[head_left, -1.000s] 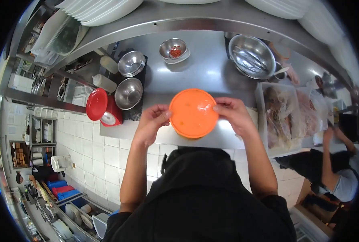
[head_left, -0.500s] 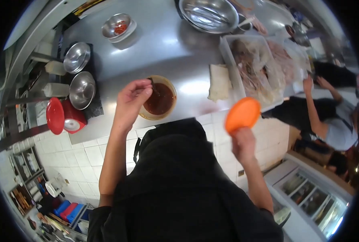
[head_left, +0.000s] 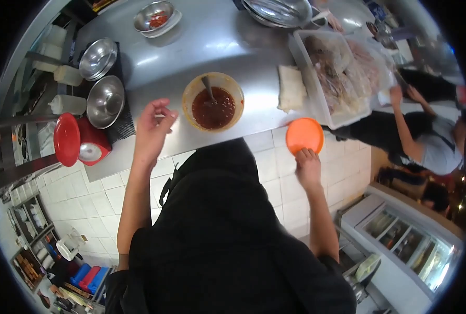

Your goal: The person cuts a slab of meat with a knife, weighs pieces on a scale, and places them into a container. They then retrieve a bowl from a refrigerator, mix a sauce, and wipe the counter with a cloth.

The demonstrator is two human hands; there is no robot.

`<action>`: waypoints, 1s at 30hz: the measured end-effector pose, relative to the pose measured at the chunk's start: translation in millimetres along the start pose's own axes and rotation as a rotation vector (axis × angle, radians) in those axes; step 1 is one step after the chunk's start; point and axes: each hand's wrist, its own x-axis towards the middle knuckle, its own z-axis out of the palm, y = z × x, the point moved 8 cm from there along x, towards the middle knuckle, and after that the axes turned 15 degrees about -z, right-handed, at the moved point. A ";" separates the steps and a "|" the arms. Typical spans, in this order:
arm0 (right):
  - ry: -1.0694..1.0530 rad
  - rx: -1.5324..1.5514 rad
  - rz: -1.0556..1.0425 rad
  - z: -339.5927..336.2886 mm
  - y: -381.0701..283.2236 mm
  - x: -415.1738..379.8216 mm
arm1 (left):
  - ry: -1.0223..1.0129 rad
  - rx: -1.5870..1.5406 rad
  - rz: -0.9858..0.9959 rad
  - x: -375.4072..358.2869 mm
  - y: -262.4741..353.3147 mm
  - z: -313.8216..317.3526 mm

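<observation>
A tub [head_left: 186,94] of dark red-brown sauce [head_left: 214,116] stands at the table's near edge. A metal spoon [head_left: 208,86] leans in it, handle up against the far rim. To the left of the tub, my left hand [head_left: 153,125] is held in the air, fingers apart and holding nothing. Over the floor beyond the table edge, my right hand [head_left: 308,166] grips the near rim of a round orange plastic lid [head_left: 304,135]. The lid's flat face points up toward me.
A folded cloth [head_left: 291,88] and a clear bin [head_left: 331,118] of bagged raw meat are on the right. Metal bowls [head_left: 106,102] and a red scale [head_left: 93,142] line the left. A small bowl [head_left: 154,15] holds red pieces. A co-worker [head_left: 426,149] stands at right.
My left hand has let go of the spoon and drawn back left. My right hand has brought the orange lid slightly left and turned it flatter. The camera view has shifted a little.
</observation>
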 end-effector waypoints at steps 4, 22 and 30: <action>0.260 0.166 0.114 -21.4 -22.6 26.1 | -0.104 -0.062 -0.224 0.3 -28.4 18.7; 0.207 0.024 -0.380 44.3 -11.3 350.8 | 0.100 -0.453 -0.209 9.9 1.1 -10.6; 0.207 0.191 -0.379 -28.1 4.7 310.5 | 0.157 -0.562 -0.052 35.6 51.8 -18.3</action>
